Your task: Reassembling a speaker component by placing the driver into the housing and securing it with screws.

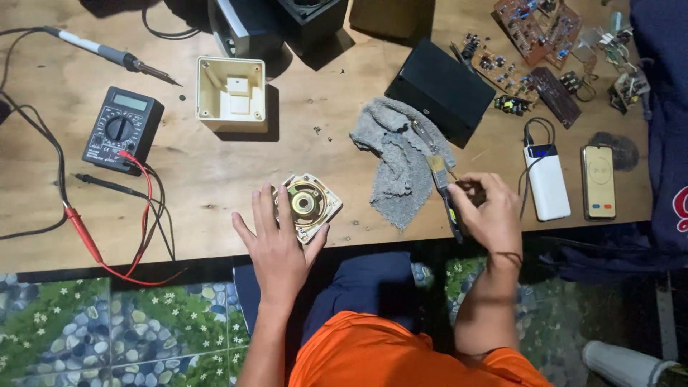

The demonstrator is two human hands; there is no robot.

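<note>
Head view. The left hand [276, 247] lay flat with fingers spread, its fingertips resting on a cream square motor plate [309, 206] with a round brass-coloured centre, close to the near edge of the wooden worktop [208, 172]. The right hand [486, 211] was closed around a small paintbrush [443, 188], bristles pointing away, also at the near edge. A grey cloth [398, 154] lay between the two hands. A multimeter [122, 129] with red and black probes sat toward the left edge, a cream plastic housing [231, 93] behind the plate, and a white power bank [546, 179] toward the right edge.
</note>
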